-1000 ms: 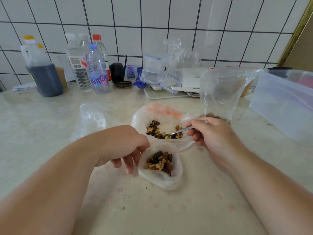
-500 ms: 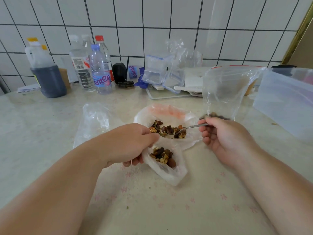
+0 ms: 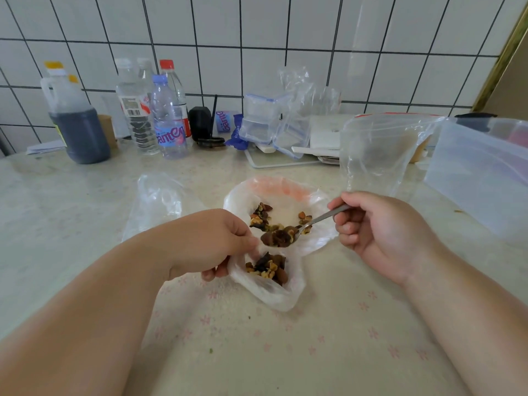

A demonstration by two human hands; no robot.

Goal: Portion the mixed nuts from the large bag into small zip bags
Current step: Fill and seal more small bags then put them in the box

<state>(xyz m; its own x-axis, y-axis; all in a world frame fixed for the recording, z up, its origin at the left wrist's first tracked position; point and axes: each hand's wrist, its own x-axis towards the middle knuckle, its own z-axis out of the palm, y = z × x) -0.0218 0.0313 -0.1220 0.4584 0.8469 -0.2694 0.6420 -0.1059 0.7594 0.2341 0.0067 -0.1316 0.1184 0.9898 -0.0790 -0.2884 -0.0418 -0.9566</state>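
Nut-filled spoon above small bag

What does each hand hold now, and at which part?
The right hand holds the spoon at the end of its handle. The left hand pinches the small bag at the rim of its opening.

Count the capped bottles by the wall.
4, clustered left: white-capped bottle, blue-capped bottle, red-capped bottle, and a clear one behind, mostly hidden. Others may be hidden.

Water bottle label: "Ganten"; small cup likely same.
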